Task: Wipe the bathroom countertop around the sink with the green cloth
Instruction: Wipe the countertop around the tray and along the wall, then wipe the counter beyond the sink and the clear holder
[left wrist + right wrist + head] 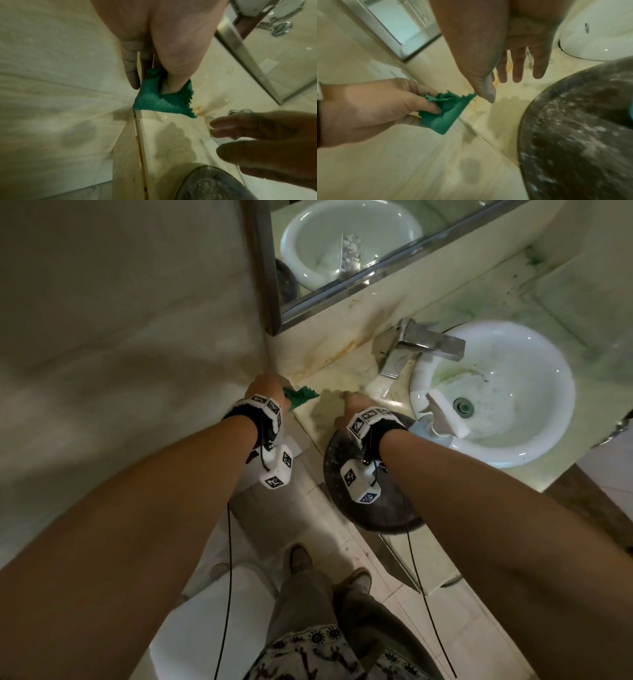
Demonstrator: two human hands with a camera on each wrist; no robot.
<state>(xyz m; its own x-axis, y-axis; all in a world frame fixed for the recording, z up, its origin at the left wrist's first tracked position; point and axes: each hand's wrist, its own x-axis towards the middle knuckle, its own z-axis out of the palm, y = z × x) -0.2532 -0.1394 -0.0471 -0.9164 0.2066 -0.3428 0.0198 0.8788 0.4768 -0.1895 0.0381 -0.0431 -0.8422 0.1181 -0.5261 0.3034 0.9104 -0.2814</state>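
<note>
At the left end of the pale marble countertop (346,378), close to the wall corner, the left hand (265,386) pinches a small green terry cloth (301,397) between thumb and curled fingers. Part of the cloth hangs free below the grip; whether it touches the stone cannot be determined. The right hand (352,409) hovers just beside it, fingers straight and slightly spread, holding nothing.

Handling: the cloth appears light, soft and limp, and should fold and bunch under pressure. A pinch at one edge, as now, gives little wiping area; gathering it under a flattened palm should spread contact better.

Appearance: the cloth is dark green with a ragged, frayed edge and a nubby pile, crumpled at the grip.

Surroundings: orange-brown staining runs along the countertop's back seam. A round white ceramic sink (534,453) with a chrome faucet (419,344) sits to the right. A dark round basin (334,474) stands at the counter's front edge.
</note>
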